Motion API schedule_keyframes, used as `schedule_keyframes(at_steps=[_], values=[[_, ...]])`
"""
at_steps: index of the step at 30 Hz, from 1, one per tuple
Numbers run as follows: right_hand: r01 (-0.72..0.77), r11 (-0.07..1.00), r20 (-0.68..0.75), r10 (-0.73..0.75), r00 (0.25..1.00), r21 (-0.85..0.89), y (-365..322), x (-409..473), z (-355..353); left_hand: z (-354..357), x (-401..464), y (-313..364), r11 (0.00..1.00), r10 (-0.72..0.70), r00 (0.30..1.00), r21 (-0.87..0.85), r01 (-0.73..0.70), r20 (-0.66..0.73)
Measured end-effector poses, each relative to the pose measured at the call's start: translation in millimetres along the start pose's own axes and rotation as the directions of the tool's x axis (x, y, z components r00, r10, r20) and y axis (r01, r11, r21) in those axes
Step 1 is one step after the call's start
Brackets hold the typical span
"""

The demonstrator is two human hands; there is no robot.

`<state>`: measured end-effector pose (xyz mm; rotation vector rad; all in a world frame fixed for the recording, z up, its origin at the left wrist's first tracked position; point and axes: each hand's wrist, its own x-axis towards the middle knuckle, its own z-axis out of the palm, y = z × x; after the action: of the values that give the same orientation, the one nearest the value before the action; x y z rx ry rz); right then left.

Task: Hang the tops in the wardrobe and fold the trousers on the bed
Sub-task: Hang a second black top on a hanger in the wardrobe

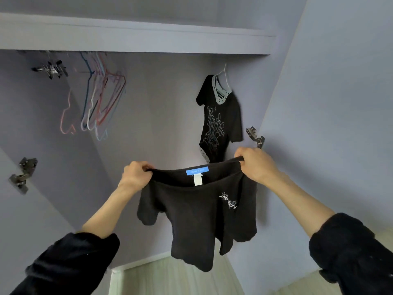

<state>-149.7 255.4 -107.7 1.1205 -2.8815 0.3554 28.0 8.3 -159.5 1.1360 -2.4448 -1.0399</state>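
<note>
Both hands grip the black top (pixel 197 211) at its neckline: the left hand (pixel 136 174) has its fingers curled over the left end of the collar, the right hand (pixel 254 165) pinches the right end, and the neck opening is stretched wide between them. The top hangs freely below the hands, held up in front of the open wardrobe (pixel 148 107) — not on a hanger. A blue label (pixel 197 171) with a white tag (pixel 198 179) under it shows inside the collar; a small white print (pixel 228 200) sits on the chest. Both forearms are bare, with dark sleeves (pixel 70 265) pushed up. Inside the wardrobe, a second black top (pixel 221 122) with a pale printed design hangs on a white hanger (pixel 223 74) at the right — near the right hand, not touching it. A bunch of empty coloured hangers (pixel 100 103) hangs at the left, well apart from it. Metal door hinges (pixel 255 136) are visible on the side panels.
</note>
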Motion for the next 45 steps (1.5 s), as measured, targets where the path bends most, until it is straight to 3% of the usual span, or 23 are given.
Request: schedule_keyframes(at_steps=[2, 5, 12, 19, 23, 29, 31, 33, 38, 45], values=[[-0.025, 1.000, 0.139, 0.025, 0.990, -0.002, -1, 3, 21, 2, 3, -10, 0.988, -0.058, 0.997, -0.142, 0.063, 0.042], [-0.033, 0.999, 0.297, 0.020, 0.955, 0.040, -2, 11, 56, 11, -1, -31, 0.970, -0.078, 0.986, -0.215, 0.109, 0.148], [0.073, 0.971, 0.500, -0.180, 0.847, 0.226, -13, 26, 144, 54, -43, -87, 0.963, -0.234, 0.970, -0.120, 0.241, 0.074], [0.123, 0.894, 0.607, -0.389, 0.693, 0.432, -32, 4, 212, 106, -112, -112, 0.919, -0.238, 0.969, -0.306, 0.248, 0.071], [0.124, 0.829, 0.620, -0.498, 0.606, 0.545, -57, -21, 248, 128, -144, -139, 0.887, -0.305, 0.941, -0.317, 0.336, 0.145], [0.135, 0.827, 0.730, -0.548, 0.408, 0.545, -84, -64, 333, 173, -190, -214, 0.834, -0.438, 0.850, -0.222, 0.506, 0.292], [0.184, 0.838, 0.771, -0.545, 0.331, 0.513, -90, -85, 387, 204, -205, -257, 0.815, -0.508, 0.813, -0.145, 0.560, 0.284], [0.208, 0.858, 0.801, -0.514, 0.307, 0.470, -89, -95, 423, 228, -211, -287, 0.785, -0.571, 0.774, -0.095, 0.612, 0.273], [0.273, 0.880, 0.883, -0.441, 0.160, 0.390, -84, -146, 605, 333, -236, -427, 0.676, -0.706, 0.679, -0.098, 0.731, 0.201], [0.425, 0.874, 0.954, -0.290, 0.074, 0.233, -94, -188, 831, 453, -245, -596, 0.610, -0.763, 0.614, -0.092, 0.787, 0.200]])
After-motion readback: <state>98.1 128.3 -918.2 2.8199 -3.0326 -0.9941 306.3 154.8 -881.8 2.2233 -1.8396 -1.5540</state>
